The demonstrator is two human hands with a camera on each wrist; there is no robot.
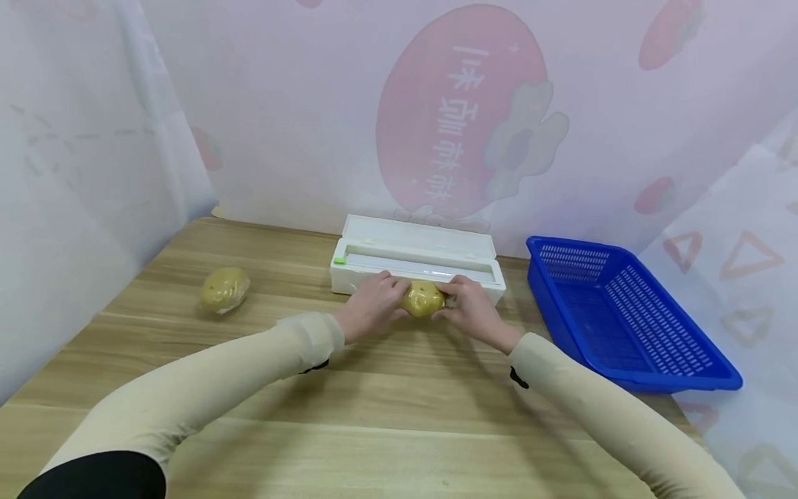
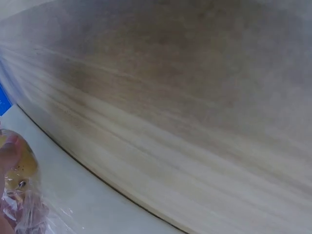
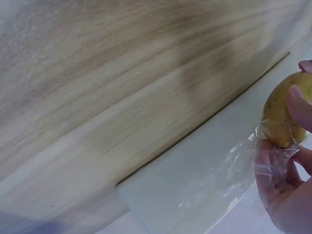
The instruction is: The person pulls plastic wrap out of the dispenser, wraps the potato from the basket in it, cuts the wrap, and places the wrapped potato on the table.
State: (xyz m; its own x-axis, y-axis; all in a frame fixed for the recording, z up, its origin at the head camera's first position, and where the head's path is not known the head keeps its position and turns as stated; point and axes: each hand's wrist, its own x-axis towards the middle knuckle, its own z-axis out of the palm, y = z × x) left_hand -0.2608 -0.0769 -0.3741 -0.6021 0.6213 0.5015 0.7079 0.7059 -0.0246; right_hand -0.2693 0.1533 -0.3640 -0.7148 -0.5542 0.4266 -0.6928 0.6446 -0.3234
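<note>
Both hands hold a yellow potato (image 1: 423, 299) between them, just in front of a white cling film dispenser (image 1: 416, 283) whose lid stands raised. The left hand (image 1: 376, 303) grips the potato's left side, thumb below and fingers on top. From the other side the right hand (image 1: 470, 309) grips it in the same way. Clear cling film (image 3: 275, 158) wraps the lower part of the potato and bunches against the right fingers. In the left wrist view, crumpled film (image 2: 31, 212) shows below the potato too. Part of the potato is hidden behind the fingers.
Another potato (image 1: 225, 290), wrapped in film, lies on the wooden table (image 1: 399, 430) at the left. A blue plastic basket (image 1: 692, 381) stands to the right of the dispenser. A green piece (image 1: 339, 260) sits at the dispenser's left end. Printed cloth (image 1: 280, 111) hangs behind the table.
</note>
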